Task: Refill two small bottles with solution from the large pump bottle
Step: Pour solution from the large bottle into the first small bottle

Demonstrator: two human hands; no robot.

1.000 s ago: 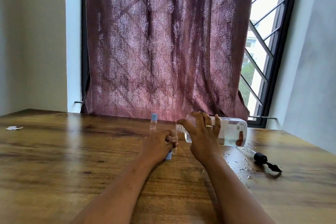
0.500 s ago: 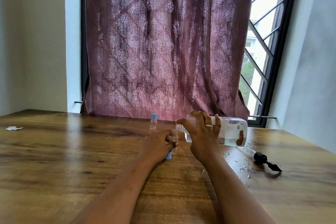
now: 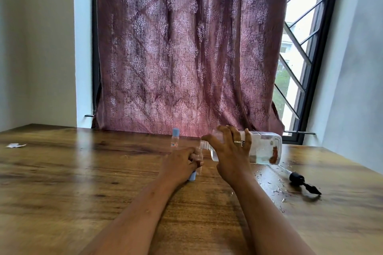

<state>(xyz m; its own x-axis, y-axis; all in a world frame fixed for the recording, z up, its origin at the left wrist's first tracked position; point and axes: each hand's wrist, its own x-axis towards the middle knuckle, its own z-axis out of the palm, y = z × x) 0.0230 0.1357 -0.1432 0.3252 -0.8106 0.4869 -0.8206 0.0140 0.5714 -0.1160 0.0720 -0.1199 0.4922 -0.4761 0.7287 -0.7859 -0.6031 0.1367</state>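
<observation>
My right hand (image 3: 231, 152) grips the large clear bottle (image 3: 263, 149), which is tipped on its side with its threaded neck pointing left. The neck meets the mouth of a small clear bottle (image 3: 198, 154) that stands on the table, held by my left hand (image 3: 179, 164). A blue cap (image 3: 46, 176) lies by my left hand's heel. A second small bottle (image 3: 175, 140), capped in blue with a small label, stands upright behind my left hand. The black pump head (image 3: 301, 180) with its tube lies on the table to the right.
The wooden table (image 3: 83, 182) carries drops of spilled liquid (image 3: 275, 190) near the pump head. A scrap of white paper (image 3: 15, 145) lies at the far left. A patterned curtain (image 3: 186, 47) hangs along the table's back edge, with a barred window (image 3: 298, 58) to its right.
</observation>
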